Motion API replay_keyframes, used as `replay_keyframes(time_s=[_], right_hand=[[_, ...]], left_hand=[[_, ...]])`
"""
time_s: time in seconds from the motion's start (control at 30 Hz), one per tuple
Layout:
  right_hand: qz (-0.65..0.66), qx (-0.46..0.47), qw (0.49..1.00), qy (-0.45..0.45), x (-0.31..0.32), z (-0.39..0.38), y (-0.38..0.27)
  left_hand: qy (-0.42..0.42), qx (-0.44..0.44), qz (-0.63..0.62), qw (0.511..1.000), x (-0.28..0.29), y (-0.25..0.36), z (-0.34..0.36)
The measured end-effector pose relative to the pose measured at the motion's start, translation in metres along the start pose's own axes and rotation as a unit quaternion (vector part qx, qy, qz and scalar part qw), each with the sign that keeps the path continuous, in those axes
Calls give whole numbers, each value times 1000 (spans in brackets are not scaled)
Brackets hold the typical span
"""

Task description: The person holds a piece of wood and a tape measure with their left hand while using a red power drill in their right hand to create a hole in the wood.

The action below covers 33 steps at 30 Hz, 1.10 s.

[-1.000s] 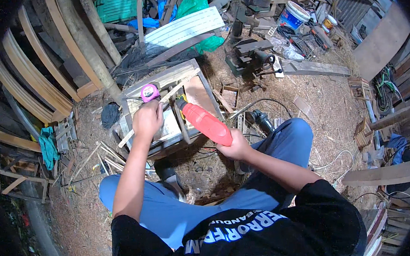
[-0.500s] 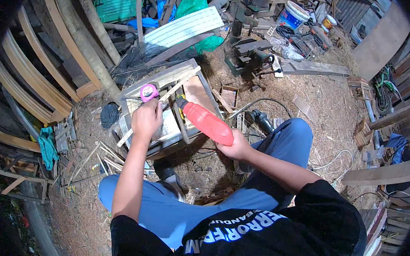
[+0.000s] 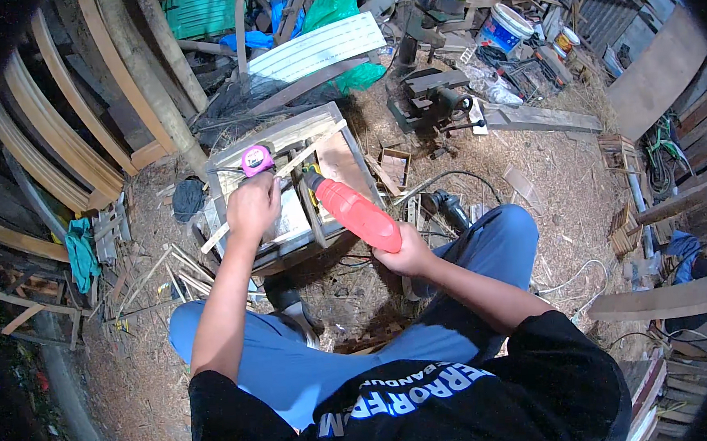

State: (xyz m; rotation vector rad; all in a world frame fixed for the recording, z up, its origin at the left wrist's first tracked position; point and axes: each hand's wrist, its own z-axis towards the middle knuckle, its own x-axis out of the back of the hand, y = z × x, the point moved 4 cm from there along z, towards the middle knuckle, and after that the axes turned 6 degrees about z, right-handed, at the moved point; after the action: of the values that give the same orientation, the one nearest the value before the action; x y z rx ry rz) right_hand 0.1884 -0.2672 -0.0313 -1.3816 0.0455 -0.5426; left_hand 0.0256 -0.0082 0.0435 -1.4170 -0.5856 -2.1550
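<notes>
A low wooden worktop (image 3: 355, 147) stands in front of a seated person (image 3: 505, 398) on a shavings-strewn floor (image 3: 548, 182), a pale wood strip (image 3: 308, 151) slanting across it, long axis running from near left to far right. A red drill (image 3: 359, 214) points forward and left at the strip, lying nearly square to it, its dark front end close to the wood; whether the two touch cannot be made out. The right hand (image 3: 406, 254), closed around the drill's rear end, sits off to the near right, while the left hand (image 3: 254, 207), palm down, lies over the strip and is the nearer to it, fingers partly hidden, its grip impossible to judge. Just past the left knuckles sits a pink tape measure (image 3: 257, 160), contact unclear.
</notes>
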Motion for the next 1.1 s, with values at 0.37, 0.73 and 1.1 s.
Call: replay_keyframes(time_s=[0.37,0.73,1.1], right_hand=[[-27,-6,1000,14,1,0,11],[3,-18,1000,-18,2,-2,6],[10,-26,999,-16,3,-2,0]], left_hand=[[-1,-10,9,1000,-2,-1,0],[9,-11,-3,1000,-1,-1,0],[-4,-9,-17,1000,-4,-2,-1]])
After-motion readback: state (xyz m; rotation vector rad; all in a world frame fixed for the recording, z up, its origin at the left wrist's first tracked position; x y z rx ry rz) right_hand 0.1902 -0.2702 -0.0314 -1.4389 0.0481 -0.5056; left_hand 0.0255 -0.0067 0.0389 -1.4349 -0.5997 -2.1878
